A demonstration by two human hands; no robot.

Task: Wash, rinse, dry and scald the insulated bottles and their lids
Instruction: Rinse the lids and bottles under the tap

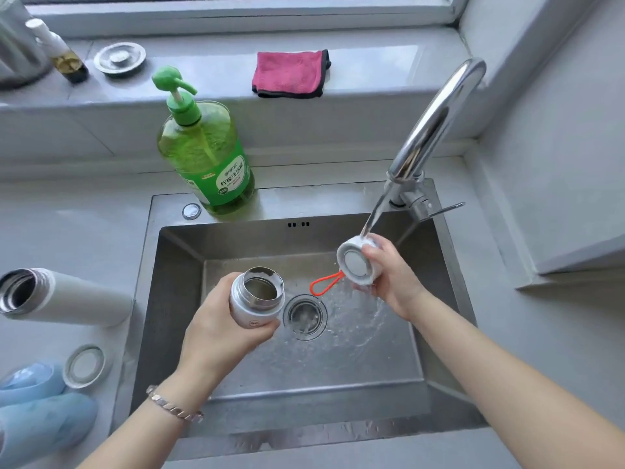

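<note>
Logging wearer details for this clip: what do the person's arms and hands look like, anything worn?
No sleeves or gloves are in view; both arms are bare. The left hand has a silvery link bracelet at its wrist. The right hand and its wrist wear nothing.

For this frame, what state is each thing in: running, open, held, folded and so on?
Tap: running onto the lid.
Lid: off, gripped by the right hand.
Small bottle: uncapped, mouth up, held by the left hand over the sink.
Tall bottle: uncapped, lying on its side.
Pink cloth: folded.
Soap bottle: upright, mostly full.
</note>
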